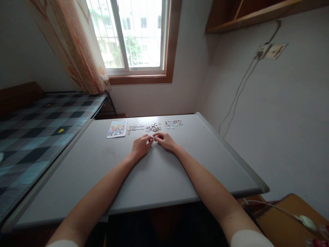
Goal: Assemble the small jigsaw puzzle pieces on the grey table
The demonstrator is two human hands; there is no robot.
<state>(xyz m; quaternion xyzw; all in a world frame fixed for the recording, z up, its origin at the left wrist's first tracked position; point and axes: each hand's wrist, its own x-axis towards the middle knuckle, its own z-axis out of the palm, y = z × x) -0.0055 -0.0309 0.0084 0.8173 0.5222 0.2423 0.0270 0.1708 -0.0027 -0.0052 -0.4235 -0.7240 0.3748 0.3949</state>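
My left hand [141, 145] and my right hand [166, 140] meet over the table, fingers closed in a pinch. Between their fingertips is a small pale jigsaw puzzle piece [154, 138], mostly covered by the fingers. Just beyond them lies a heap of loose jigsaw pieces [153, 127]. To its left, joined pieces form a partial puzzle edge [136, 128]. More pieces are spread in a group [173, 124] on the right. A colourful picture card [117, 129] rests flat left of all the pieces.
The grey-white table [159, 178] has raised edging on its sides. A bed with a checked cover [51, 120] stands along the left. Beyond the table are a curtain [77, 44] and a window [141, 34]. A wooden chair or stool [295, 212] bearing a white cable is at lower right.
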